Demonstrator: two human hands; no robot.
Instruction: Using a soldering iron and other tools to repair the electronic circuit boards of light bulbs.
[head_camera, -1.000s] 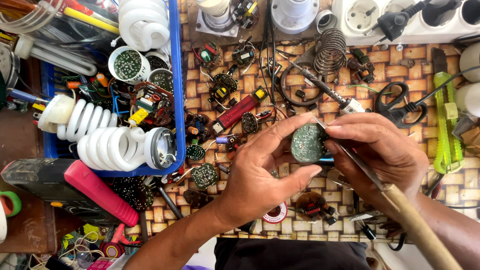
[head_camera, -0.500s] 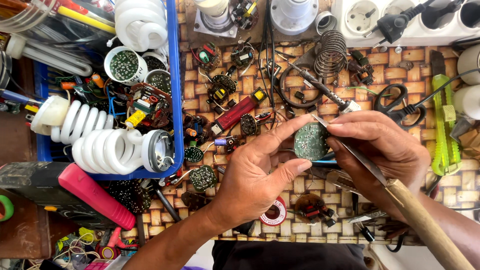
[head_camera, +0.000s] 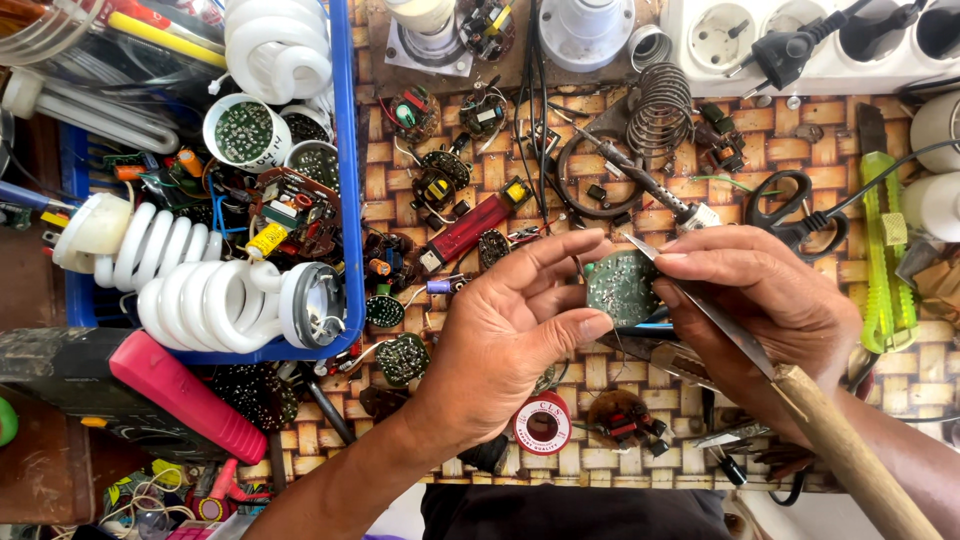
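Head view shows us the round green circuit board (head_camera: 622, 288) in the middle of the desk, held up above the woven mat (head_camera: 560, 170). Our left hand (head_camera: 510, 340) pinches it between thumb and the long fingers at its left rim. Our right hand (head_camera: 760, 300) touches the right rim with the fingertips and at the same time grips a wooden-handled tool (head_camera: 800, 400); the thin metal blade lies across the board's top right edge.

Compared with one second ago, the board has moved a little up and to the right, and the left fingers are now more stretched out over it. The tool tip stays on the same edge, so we judge the work on this board continues.

Left of the hands stands the blue basket (head_camera: 348, 180) with white spiral lamps (head_camera: 200, 300). Near the front edge lies a red solder spool (head_camera: 541, 424).
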